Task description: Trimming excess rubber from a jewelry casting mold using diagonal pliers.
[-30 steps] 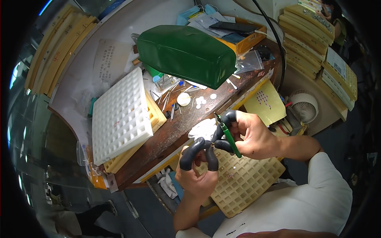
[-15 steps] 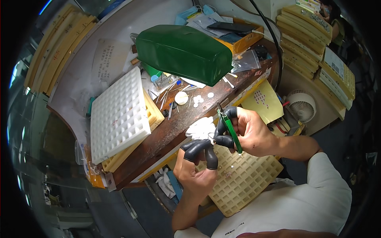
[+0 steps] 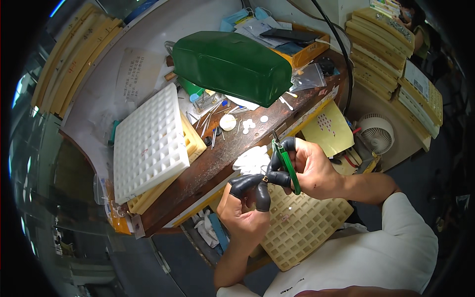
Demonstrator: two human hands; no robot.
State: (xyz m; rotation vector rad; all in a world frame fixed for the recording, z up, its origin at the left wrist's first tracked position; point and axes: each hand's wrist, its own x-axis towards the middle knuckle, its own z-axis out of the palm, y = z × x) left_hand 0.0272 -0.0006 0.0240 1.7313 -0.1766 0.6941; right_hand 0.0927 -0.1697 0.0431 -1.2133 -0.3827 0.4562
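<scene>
My left hand (image 3: 243, 208) wears black finger covers on its thumb and fingers. It is closed, pinching a tiny gold-coloured piece (image 3: 265, 179), whose exact kind is too small to make out. Close beside it, my right hand (image 3: 319, 171), also with black finger covers, is wrapped round green-handled pliers (image 3: 289, 168). The pliers' dark jaws point up and away from the piece, while my right thumb and a fingertip reach right up to it. Just beyond the fingertips lies a crumpled white cloth (image 3: 251, 158). Below both hands is a cream grid tray (image 3: 309, 227) with a few tiny items on it.
A green machine-like housing (image 3: 227, 67) stands on the worn wooden bench (image 3: 173, 190). Thin metal tools, a round pale container (image 3: 227, 122) and white discs lie before it. A white grid tray (image 3: 148, 146) leans at left. At right are a small fan (image 3: 376, 132) and stacked trays.
The fingertips of both hands have shifted slightly around the tiny piece, which now shows more gold. The pliers stay in my right hand, and the view has moved a little.
</scene>
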